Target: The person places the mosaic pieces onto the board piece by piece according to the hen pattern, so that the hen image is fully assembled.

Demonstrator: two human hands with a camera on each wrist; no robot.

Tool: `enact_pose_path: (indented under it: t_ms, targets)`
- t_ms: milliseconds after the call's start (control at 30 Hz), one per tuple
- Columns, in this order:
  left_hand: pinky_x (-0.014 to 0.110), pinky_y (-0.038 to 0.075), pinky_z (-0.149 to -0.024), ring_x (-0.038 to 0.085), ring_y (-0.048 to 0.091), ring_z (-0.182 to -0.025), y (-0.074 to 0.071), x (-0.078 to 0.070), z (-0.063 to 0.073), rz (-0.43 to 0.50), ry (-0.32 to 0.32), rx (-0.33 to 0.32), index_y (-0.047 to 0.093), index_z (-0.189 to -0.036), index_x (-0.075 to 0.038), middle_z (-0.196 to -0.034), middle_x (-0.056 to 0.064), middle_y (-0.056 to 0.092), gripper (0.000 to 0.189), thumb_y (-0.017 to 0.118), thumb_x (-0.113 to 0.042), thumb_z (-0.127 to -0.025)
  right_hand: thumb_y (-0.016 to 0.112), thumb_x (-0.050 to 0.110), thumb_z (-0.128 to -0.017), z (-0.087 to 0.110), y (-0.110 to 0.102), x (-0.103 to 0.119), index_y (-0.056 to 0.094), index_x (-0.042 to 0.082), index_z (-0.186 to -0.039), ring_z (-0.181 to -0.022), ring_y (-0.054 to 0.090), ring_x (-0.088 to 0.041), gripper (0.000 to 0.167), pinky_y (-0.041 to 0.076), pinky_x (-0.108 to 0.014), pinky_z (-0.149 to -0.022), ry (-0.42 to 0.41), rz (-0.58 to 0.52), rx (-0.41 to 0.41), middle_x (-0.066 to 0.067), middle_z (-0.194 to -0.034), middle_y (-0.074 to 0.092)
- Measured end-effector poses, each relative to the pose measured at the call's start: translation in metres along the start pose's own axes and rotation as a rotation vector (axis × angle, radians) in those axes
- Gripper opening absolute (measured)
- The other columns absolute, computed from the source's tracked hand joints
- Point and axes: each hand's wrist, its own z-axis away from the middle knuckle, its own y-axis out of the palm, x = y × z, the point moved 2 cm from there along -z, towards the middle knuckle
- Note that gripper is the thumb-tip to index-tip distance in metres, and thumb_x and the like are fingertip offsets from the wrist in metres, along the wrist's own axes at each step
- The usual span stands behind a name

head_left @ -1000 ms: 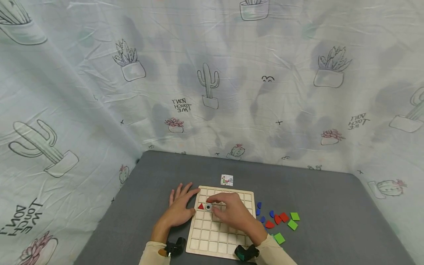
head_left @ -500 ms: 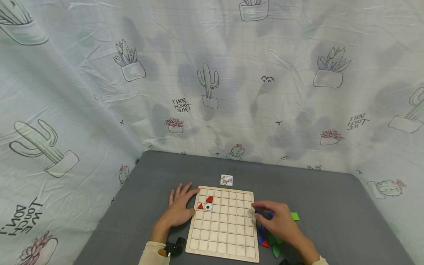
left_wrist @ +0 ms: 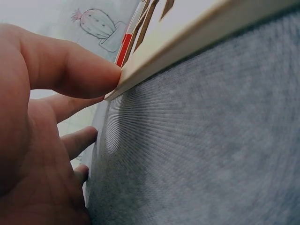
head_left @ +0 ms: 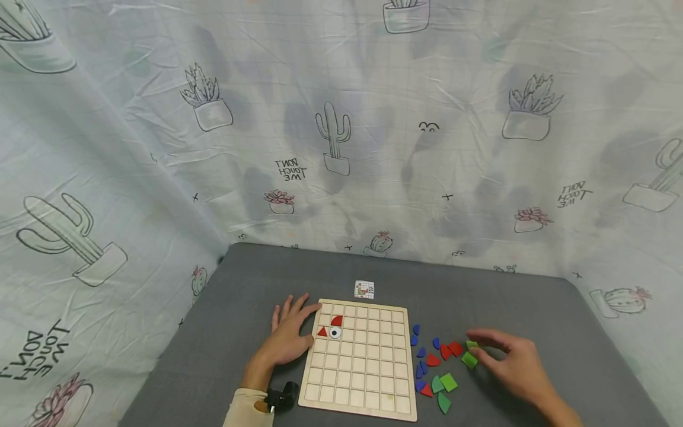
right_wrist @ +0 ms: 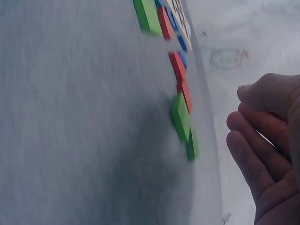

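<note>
Right hand (head_left: 509,359): thumb and fingers parted, nothing held; 2 green square tiles (head_left: 469,360) directly beneath fingertips, no long axis, right of grid board (head_left: 358,366). Left hand (head_left: 285,338) farther off, fingers spread, touching board's left edge.

We've got the gridded board (head_left: 357,363) flat on the grey table (head_left: 267,261). Board upper left: red triangle (head_left: 322,332), eye tile (head_left: 334,333) just right of it, red wedge (head_left: 337,321) right above the eye. Left hand (head_left: 288,337) is at the board's left edge, index and thumb touching it. Right hand (head_left: 513,360) is well right of the board, index and thumb at two green squares (head_left: 469,360); we can't tell if they touch. Blue pieces (head_left: 421,352) line the board's right side, red pieces (head_left: 433,360) among and beyond them. Third green square (head_left: 449,382) and green wedges (head_left: 444,404) sit near its lower right. Card (head_left: 364,289) just past its top edge, plant-print curtain (head_left: 373,95) well beyond.
</note>
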Motion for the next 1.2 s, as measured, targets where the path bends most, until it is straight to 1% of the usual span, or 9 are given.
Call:
enact_pose_path:
  t_ms: [33, 100, 200, 333, 467, 733, 933, 1100, 1200]
  targets:
    - [0.075, -0.007, -0.128, 0.058, 0.008, -0.165, 0.000, 0.000, 0.000, 0.004, 0.008, -0.006, 0.060, -0.156, -0.012, -0.174, 0.028, 0.034, 0.073, 0.066, -0.002, -0.084, 0.092, -0.004, -0.080, 0.000, -0.003, -0.003, 0.084, 0.013, -0.113, -0.090, 0.079, -0.002, 0.038, 0.056, -0.006, -0.083, 0.011, -0.007, -0.004, -0.001, -0.103, 0.085]
    - [0.075, -0.007, -0.128, 0.057, 0.008, -0.166, 0.000, 0.000, 0.000, -0.002, 0.002, -0.004, 0.060, -0.156, -0.012, -0.175, 0.027, 0.034, 0.072, 0.066, -0.003, -0.085, 0.092, -0.003, -0.080, 0.000, -0.008, -0.009, 0.084, 0.015, -0.114, -0.092, 0.078, 0.001, 0.039, 0.055, -0.006, -0.083, 0.035, -0.006, -0.010, -0.003, -0.104, 0.085]
    - [0.072, -0.008, -0.130, 0.053, 0.007, -0.168, -0.001, -0.003, -0.001, -0.027, -0.036, 0.017, 0.060, -0.157, -0.013, -0.177, 0.023, 0.033, 0.072, 0.068, -0.002, -0.087, 0.093, -0.001, -0.081, 0.000, -0.012, -0.015, 0.084, 0.016, -0.116, -0.094, 0.077, 0.003, 0.040, 0.055, -0.006, -0.082, 0.077, -0.001, -0.006, -0.006, -0.105, 0.085]
    - [0.071, -0.008, -0.131, 0.050, 0.006, -0.169, -0.002, -0.006, -0.001, -0.047, -0.066, 0.044, 0.059, -0.159, -0.015, -0.179, 0.020, 0.031, 0.073, 0.068, -0.002, -0.087, 0.093, 0.004, -0.084, -0.002, -0.013, -0.021, 0.083, 0.017, -0.120, -0.097, 0.076, 0.004, 0.039, 0.055, -0.006, -0.081, 0.127, 0.019, 0.027, -0.006, -0.109, 0.085]
    - [0.071, -0.008, -0.131, 0.050, 0.006, -0.169, -0.002, -0.007, -0.001, -0.047, -0.071, 0.049, 0.058, -0.159, -0.015, -0.179, 0.019, 0.031, 0.073, 0.068, -0.001, -0.088, 0.093, 0.006, -0.084, -0.003, -0.009, -0.026, 0.083, 0.016, -0.121, -0.098, 0.075, 0.006, 0.040, 0.055, -0.006, -0.080, 0.158, 0.032, 0.068, -0.006, -0.112, 0.085]
    - [0.072, -0.008, -0.131, 0.051, 0.007, -0.169, -0.002, -0.006, -0.001, -0.042, -0.069, 0.038, 0.058, -0.158, -0.013, -0.178, 0.021, 0.032, 0.073, 0.068, 0.000, -0.087, 0.095, 0.006, -0.081, -0.001, -0.003, -0.037, 0.083, 0.018, -0.120, -0.096, 0.076, 0.004, 0.043, 0.053, -0.006, -0.080, 0.150, 0.034, 0.091, -0.003, -0.111, 0.085]
    - [0.071, -0.008, -0.131, 0.051, 0.006, -0.169, -0.002, -0.006, -0.001, -0.046, -0.071, 0.041, 0.058, -0.159, -0.012, -0.178, 0.021, 0.031, 0.072, 0.067, -0.001, -0.088, 0.096, 0.004, -0.077, 0.001, -0.002, -0.035, 0.084, 0.019, -0.117, -0.097, 0.074, 0.005, 0.045, 0.050, -0.004, -0.082, 0.152, 0.064, 0.106, 0.001, -0.109, 0.085]
    - [0.071, -0.008, -0.131, 0.050, 0.005, -0.169, -0.003, -0.007, 0.000, -0.040, -0.071, 0.045, 0.058, -0.159, -0.013, -0.179, 0.020, 0.031, 0.073, 0.067, -0.001, -0.088, 0.097, 0.005, -0.077, 0.003, -0.001, -0.032, 0.085, 0.021, -0.116, -0.097, 0.074, 0.006, 0.044, 0.046, -0.001, -0.083, 0.142, 0.103, 0.080, 0.004, -0.106, 0.085]
    - [0.071, -0.008, -0.131, 0.050, 0.005, -0.169, -0.003, -0.007, 0.000, -0.039, -0.073, 0.048, 0.058, -0.159, -0.013, -0.179, 0.020, 0.030, 0.073, 0.067, -0.001, -0.088, 0.096, 0.004, -0.078, 0.003, -0.001, -0.032, 0.085, 0.019, -0.115, -0.094, 0.075, 0.006, 0.042, 0.048, -0.001, -0.081, 0.153, 0.097, 0.053, 0.002, -0.104, 0.085]
